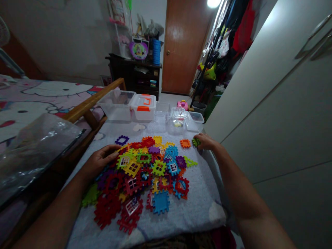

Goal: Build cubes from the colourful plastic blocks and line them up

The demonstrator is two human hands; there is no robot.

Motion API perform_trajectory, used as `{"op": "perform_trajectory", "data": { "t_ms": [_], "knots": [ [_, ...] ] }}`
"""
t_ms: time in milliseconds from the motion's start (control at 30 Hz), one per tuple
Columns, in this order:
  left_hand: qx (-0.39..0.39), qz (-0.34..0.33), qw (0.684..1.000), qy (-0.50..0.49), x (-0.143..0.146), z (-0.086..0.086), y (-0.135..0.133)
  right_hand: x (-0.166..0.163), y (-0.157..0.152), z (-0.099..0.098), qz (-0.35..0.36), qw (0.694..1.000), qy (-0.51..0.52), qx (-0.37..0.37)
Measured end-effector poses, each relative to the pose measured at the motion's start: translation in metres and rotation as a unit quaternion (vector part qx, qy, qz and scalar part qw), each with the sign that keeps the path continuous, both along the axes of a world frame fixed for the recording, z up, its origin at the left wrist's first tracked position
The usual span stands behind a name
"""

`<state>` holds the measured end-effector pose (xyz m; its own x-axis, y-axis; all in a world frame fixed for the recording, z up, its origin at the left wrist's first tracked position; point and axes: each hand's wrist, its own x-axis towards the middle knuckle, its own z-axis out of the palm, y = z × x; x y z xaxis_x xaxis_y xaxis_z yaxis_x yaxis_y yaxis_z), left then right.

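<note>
one cloth-covered surface (pixel 204 197) carries all items inspected; clock directions are read from the middle of the pile, twelve being away from the person. clear plastic stands along the far edge: a large open bin (pixel 118 112) at eleven o'clock, an orange-latched box (pixel 144 116) at twelve, smaller tubs (pixel 195 121) towards one. the pile of toothed plastic pieces (pixel 132 168) fills the centre, overlapping in red, yellow, blue, green and purple. the left hand (pixel 102 157) is at ten o'clock, fingertips meeting a thin yellow piece (pixel 123 148) seen edge-on; whether pinched or only touched cannot be told. the right hand (pixel 206 141) is at two o'clock, outside the pile, fingers closed on a dark green piece (pixel 195 142). governing relation: the orange frame (pixel 185 140) lies flat on the cloth at nine o'clock from that grip, just beside the green piece, the right hand being the nearer. the frame appears near square, with no marked long axis; the green piece's axis is partly hidden by the fingers.
</note>
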<state>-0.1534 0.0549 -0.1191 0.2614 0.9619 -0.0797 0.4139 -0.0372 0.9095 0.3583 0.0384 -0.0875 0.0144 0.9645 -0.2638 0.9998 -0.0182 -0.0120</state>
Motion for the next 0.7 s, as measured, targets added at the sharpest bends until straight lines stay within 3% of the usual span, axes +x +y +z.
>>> {"op": "perform_trajectory", "data": {
  "t_ms": [233,467,700],
  "knots": [
    [0.012,0.001,1.000,0.006,0.001,0.002,0.000,-0.009,-0.002,0.007,-0.020,1.000,-0.012,0.005],
    [0.012,0.008,1.000,0.001,0.001,0.001,-0.001,-0.050,0.002,0.008,0.053,0.998,0.009,0.016],
    [0.002,0.013,1.000,-0.011,0.000,-0.003,0.000,-0.059,0.007,0.008,0.052,0.999,0.001,0.016]
  ]
}}
